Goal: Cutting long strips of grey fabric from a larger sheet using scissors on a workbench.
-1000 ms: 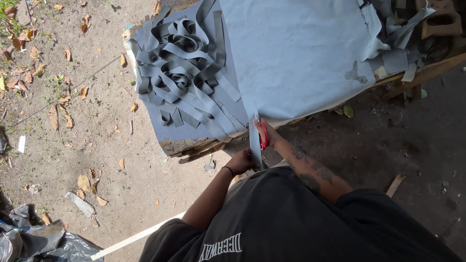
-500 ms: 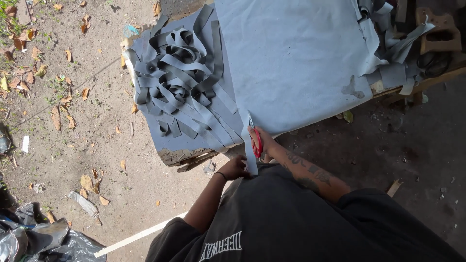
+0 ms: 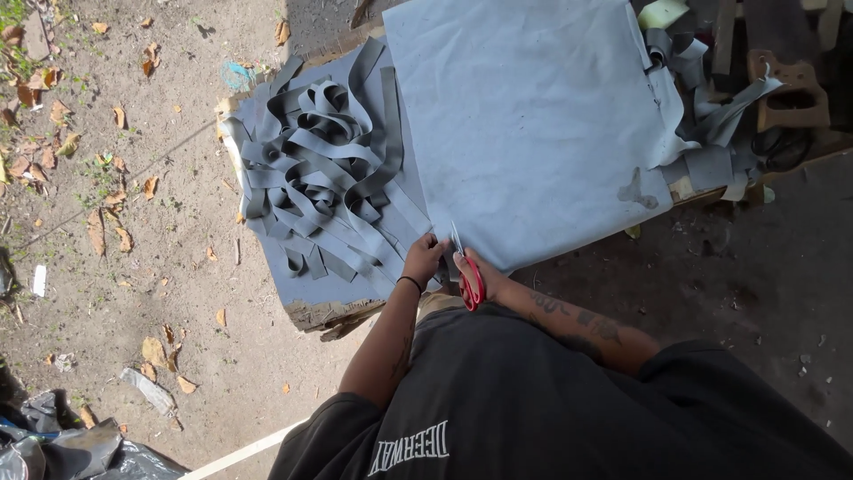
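Observation:
A large pale blue-grey sheet (image 3: 533, 116) lies flat on a low wooden bench (image 3: 329, 313). My right hand (image 3: 480, 271) grips red-handled scissors (image 3: 467, 276), their blades pointing up into the sheet's near edge. My left hand (image 3: 425, 258) pinches the sheet's edge just left of the blades. A heap of cut grey strips (image 3: 320, 178) lies on the bench to the left of the sheet.
More grey offcuts (image 3: 702, 133) and a wooden block with a handle hole (image 3: 786, 89) sit at the bench's right end. Sandy ground with dry leaves (image 3: 115, 222) spreads left. A black plastic bag (image 3: 80, 449) lies at bottom left, dark soil on the right.
The scissors and both hands have moved up from below the bench edge to the sheet's near edge. My left hand now holds the sheet beside the blades.

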